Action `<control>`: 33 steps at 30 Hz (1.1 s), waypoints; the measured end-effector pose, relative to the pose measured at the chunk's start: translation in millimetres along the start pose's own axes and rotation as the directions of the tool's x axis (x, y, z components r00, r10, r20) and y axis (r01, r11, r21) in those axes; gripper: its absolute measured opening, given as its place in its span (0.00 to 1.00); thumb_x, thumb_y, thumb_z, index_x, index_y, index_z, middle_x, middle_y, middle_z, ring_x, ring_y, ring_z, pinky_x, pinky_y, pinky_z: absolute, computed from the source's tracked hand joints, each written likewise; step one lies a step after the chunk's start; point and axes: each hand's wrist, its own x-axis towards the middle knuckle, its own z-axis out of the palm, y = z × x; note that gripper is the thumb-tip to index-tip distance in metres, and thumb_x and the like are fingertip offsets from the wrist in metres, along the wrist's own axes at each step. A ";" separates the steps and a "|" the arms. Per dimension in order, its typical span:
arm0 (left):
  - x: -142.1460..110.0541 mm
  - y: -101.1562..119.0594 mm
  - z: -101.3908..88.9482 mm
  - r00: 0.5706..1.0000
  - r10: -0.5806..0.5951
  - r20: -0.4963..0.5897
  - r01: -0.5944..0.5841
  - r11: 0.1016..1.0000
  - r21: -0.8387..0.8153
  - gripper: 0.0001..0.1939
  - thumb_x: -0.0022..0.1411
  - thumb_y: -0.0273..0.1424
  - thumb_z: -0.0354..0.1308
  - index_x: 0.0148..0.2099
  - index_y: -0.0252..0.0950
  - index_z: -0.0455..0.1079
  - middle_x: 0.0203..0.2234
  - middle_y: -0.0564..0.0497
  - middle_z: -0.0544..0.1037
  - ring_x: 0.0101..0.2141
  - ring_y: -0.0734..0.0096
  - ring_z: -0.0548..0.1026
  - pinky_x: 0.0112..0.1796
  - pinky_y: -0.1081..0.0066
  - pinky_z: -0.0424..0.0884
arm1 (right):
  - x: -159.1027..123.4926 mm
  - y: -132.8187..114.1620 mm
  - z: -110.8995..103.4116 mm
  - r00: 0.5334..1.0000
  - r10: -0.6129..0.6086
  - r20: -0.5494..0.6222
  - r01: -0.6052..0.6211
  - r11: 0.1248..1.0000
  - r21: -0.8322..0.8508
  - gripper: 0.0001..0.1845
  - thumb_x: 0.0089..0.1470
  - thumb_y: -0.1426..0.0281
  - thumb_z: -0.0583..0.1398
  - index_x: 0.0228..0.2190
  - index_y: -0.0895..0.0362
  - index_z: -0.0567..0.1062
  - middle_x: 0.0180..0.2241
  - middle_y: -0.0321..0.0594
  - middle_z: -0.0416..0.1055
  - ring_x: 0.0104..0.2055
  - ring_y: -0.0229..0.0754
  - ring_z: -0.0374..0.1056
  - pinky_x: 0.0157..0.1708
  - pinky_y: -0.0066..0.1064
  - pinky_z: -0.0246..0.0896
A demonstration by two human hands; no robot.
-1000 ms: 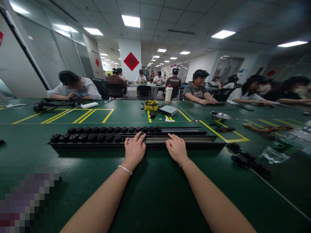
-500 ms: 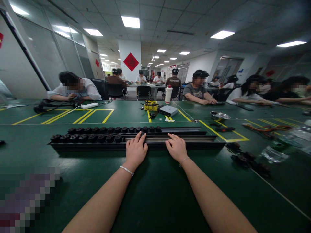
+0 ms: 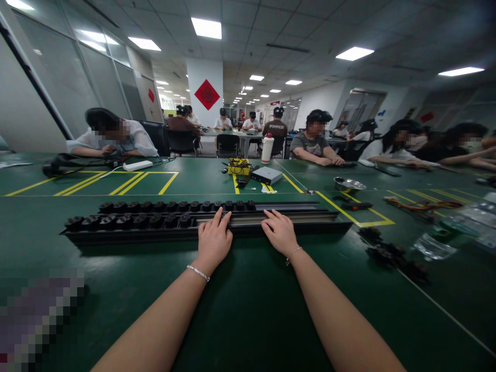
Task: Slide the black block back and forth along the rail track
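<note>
Two long black rails lie side by side across the table before me, with metal strips showing in their channels. Black ridged round parts line the left portion of the near rail, and a longer row of similar parts fills most of the far one. My left hand rests over the near rail just right of its row, fingers stretched forward and apart. Further right, my right hand touches the same rail, fingers extended. Whether anything small lies under my left fingertips is hidden.
Loose black parts and a plastic bottle are on the right. Beyond the rails are a metal bowl, a grey box, a yellow box and a white cup. Several people sit around. A blurred-out item lies front left.
The view has shifted slightly, so the rails and table appear a little further left and higher. Both hands keep nearly the same pose on the near rail.
</note>
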 end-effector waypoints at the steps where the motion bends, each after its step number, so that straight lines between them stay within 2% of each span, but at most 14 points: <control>1: 0.0 0.0 0.5 1.000 0.002 -0.001 -0.002 1.000 -0.006 0.26 0.59 0.30 0.46 0.60 0.43 0.60 0.63 0.49 0.58 0.49 0.61 0.70 0.48 0.60 0.61 | 0.4 0.9 0.4 1.000 -0.006 0.000 0.006 1.000 -0.004 0.17 0.59 0.61 0.49 0.33 0.49 0.77 0.56 0.34 0.65 0.61 0.46 0.54 0.56 0.47 0.48; 5: -0.2 -0.3 2.5 1.000 -0.007 -0.004 0.007 0.999 -0.032 0.27 0.57 0.30 0.47 0.60 0.41 0.59 0.63 0.48 0.58 0.51 0.61 0.69 0.52 0.59 0.58 | 1.2 2.9 1.2 1.000 -0.023 -0.009 0.022 1.000 -0.022 0.16 0.59 0.61 0.50 0.36 0.49 0.76 0.56 0.35 0.65 0.61 0.46 0.54 0.56 0.47 0.49; 10: -0.3 0.2 2.5 1.000 -0.013 -0.003 0.012 0.998 -0.056 0.27 0.56 0.30 0.49 0.59 0.41 0.60 0.63 0.49 0.58 0.52 0.61 0.68 0.54 0.57 0.55 | 0.1 3.7 1.5 0.999 -0.036 -0.007 0.036 0.999 -0.031 0.17 0.60 0.62 0.48 0.35 0.48 0.76 0.55 0.34 0.66 0.60 0.45 0.56 0.56 0.48 0.47; 21: 2.1 2.1 0.5 0.999 -0.042 0.016 0.043 0.996 -0.080 0.24 0.56 0.29 0.49 0.56 0.43 0.62 0.61 0.51 0.61 0.52 0.62 0.68 0.52 0.58 0.57 | -2.4 -5.7 1.1 1.000 0.007 -0.014 -0.007 0.999 -0.053 0.17 0.60 0.64 0.48 0.34 0.49 0.75 0.55 0.35 0.66 0.59 0.45 0.57 0.57 0.48 0.44; 27: 2.7 -0.5 1.7 0.999 -0.040 0.018 0.041 0.995 -0.091 0.23 0.56 0.29 0.49 0.55 0.43 0.63 0.61 0.52 0.61 0.52 0.62 0.68 0.52 0.57 0.58 | -4.9 -7.0 4.6 1.000 0.000 0.009 0.001 0.996 -0.086 0.17 0.57 0.56 0.52 0.32 0.54 0.73 0.57 0.40 0.63 0.60 0.48 0.55 0.57 0.48 0.45; 33: 7.6 -3.1 1.5 0.998 -0.039 0.056 0.046 0.992 -0.120 0.24 0.55 0.28 0.51 0.55 0.44 0.64 0.61 0.52 0.61 0.55 0.59 0.66 0.54 0.55 0.56 | -6.0 -5.8 9.0 1.000 0.006 -0.019 -0.008 0.994 -0.105 0.19 0.58 0.54 0.51 0.32 0.53 0.72 0.57 0.43 0.63 0.60 0.49 0.56 0.55 0.47 0.48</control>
